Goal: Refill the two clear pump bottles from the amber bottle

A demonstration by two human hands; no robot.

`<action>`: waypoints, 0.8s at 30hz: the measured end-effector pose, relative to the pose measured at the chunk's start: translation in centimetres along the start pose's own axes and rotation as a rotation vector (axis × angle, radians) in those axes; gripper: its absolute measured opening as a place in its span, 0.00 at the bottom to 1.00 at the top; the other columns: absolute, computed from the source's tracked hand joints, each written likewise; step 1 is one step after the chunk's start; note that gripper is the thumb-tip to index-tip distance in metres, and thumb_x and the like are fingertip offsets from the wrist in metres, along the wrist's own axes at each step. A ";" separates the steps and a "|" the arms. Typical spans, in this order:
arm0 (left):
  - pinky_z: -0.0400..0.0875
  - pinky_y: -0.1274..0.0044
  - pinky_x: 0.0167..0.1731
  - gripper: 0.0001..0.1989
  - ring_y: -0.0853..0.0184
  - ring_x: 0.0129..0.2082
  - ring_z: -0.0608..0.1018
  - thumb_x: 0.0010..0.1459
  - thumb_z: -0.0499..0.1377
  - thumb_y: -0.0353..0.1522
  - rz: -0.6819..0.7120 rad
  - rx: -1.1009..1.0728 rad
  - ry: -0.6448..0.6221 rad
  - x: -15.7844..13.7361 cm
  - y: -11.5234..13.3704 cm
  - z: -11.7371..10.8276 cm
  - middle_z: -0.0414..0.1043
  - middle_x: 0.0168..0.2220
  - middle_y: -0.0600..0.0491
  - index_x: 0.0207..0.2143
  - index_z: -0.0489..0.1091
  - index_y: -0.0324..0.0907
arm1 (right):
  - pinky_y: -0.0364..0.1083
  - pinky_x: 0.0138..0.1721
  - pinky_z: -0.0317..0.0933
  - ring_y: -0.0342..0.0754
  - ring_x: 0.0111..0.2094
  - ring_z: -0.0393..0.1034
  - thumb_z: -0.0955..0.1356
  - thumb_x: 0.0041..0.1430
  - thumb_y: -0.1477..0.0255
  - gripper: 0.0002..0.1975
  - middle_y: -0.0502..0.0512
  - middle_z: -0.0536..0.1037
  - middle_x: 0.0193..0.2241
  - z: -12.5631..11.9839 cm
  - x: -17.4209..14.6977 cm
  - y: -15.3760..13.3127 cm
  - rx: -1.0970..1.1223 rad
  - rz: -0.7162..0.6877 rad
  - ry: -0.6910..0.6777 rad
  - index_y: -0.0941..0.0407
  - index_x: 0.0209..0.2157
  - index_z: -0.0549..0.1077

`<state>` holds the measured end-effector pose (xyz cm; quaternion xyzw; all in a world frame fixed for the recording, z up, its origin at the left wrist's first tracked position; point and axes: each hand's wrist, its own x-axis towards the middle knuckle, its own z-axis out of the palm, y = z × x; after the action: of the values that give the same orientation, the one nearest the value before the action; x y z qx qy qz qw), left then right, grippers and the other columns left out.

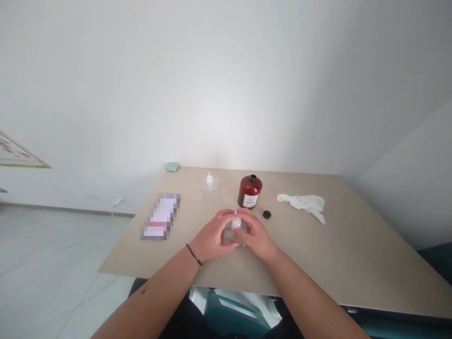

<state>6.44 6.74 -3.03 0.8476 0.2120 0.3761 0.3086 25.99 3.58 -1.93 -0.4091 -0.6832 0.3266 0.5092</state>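
Clear bottle [229, 238]: here it is, lower centre of frame, standing on the table [353, 245], a hand on either side; contents hard to make out.
L hand [216, 235]: fingers half-curled, thumb low at the near side, wrapped round the bottle's left; seems to have hold of it.
R hand [257, 237]: bent in from the right, thumb & fingers part-closed at the bottle's upper right, close by the white top [236, 223]; exact contact w/ the top, can't tell.
Handling tip: IMO steadying's the job now, so keep L firm but light, base flat, R pressure straight down the bottle's axis; thin clear walls prob. flex if squeezed.
Brown bottle [249, 192]: just beyond the hands, mouth uncovered, so mind the knuckles; a bump could spill it.
Black cap [267, 214]: on the table, right of centre; elbow-room pls.
White cloth-like item [305, 203]: crumpled, further right.
Phone [160, 217]: left of centre, blurred out.
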 end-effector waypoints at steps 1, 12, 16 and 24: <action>0.69 0.57 0.64 0.38 0.52 0.64 0.71 0.54 0.68 0.29 -0.001 0.003 -0.001 0.0 0.0 0.0 0.62 0.62 0.42 0.65 0.58 0.48 | 0.54 0.53 0.66 0.55 0.49 0.73 0.71 0.59 0.67 0.12 0.57 0.77 0.47 0.0 0.0 0.1 0.006 0.000 0.003 0.51 0.45 0.78; 0.68 0.56 0.63 0.38 0.52 0.62 0.71 0.53 0.67 0.29 -0.014 -0.024 -0.017 0.1 0.0 0.1 0.64 0.60 0.42 0.64 0.59 0.48 | 0.52 0.49 0.66 0.53 0.44 0.72 0.74 0.57 0.60 0.12 0.55 0.77 0.41 -0.1 0.2 -0.8 -0.019 0.039 0.047 0.52 0.33 0.74; 0.69 0.56 0.62 0.37 0.52 0.61 0.72 0.54 0.67 0.29 -0.014 -0.027 -0.020 0.1 0.1 0.1 0.64 0.60 0.42 0.64 0.58 0.49 | 0.52 0.47 0.66 0.53 0.43 0.72 0.75 0.56 0.58 0.14 0.54 0.76 0.40 -0.1 0.4 -0.8 -0.015 0.052 0.043 0.52 0.31 0.72; 0.68 0.57 0.63 0.38 0.53 0.61 0.72 0.52 0.67 0.28 -0.010 -0.031 -0.019 0.1 0.2 0.3 0.64 0.60 0.43 0.64 0.59 0.49 | 0.51 0.45 0.67 0.52 0.41 0.73 0.74 0.57 0.61 0.11 0.54 0.77 0.38 -0.1 0.4 -0.8 -0.089 0.004 0.069 0.52 0.32 0.73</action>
<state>6.72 6.60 -2.99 0.8450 0.2077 0.3698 0.3256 25.84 3.59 -1.00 -0.4439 -0.6782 0.2824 0.5130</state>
